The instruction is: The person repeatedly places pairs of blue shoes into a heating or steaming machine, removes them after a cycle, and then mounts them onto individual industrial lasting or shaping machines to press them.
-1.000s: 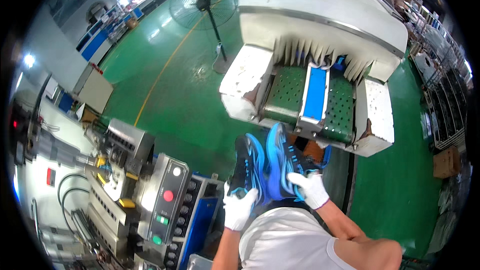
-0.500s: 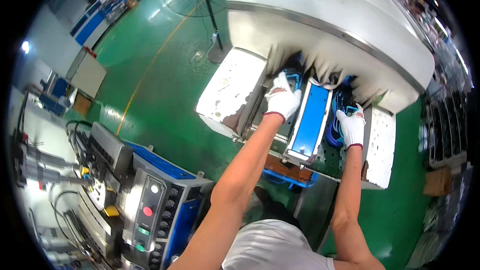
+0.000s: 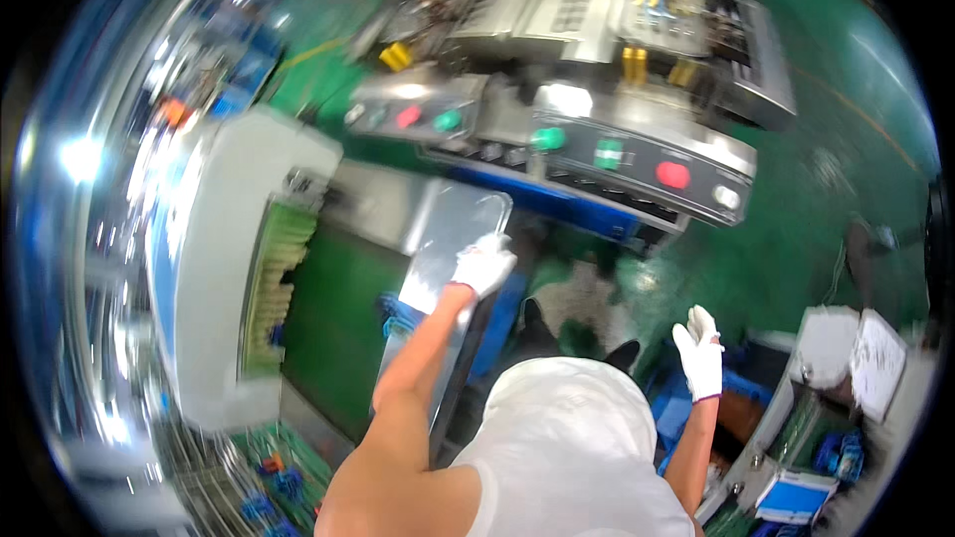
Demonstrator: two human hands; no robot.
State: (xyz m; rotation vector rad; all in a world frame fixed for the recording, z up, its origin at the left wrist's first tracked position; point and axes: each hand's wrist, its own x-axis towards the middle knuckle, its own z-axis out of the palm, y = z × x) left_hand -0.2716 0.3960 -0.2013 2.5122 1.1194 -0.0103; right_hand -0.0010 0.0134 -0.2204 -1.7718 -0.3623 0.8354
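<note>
In the head view, the person's left hand (image 3: 484,267), in a white glove, is over the upper part of a shiny metal tray (image 3: 463,219); blur hides whether it touches the surface, and its grip cannot be told. The tray runs down beneath the left forearm, with a blue item (image 3: 398,318) at its left edge, too blurred to identify. The right hand (image 3: 699,353), also gloved, is raised well apart from the left, its palm bare and its fingers extended rather than curled around anything. A blue crate (image 3: 681,413) lies just beside it, lower down. Beyond the tray stands a machine with a button panel (image 3: 647,167). A green belt (image 3: 348,318) leads to a pale fringe (image 3: 284,283) at left, and blue shoes (image 3: 841,452) sit at lower right.
</note>
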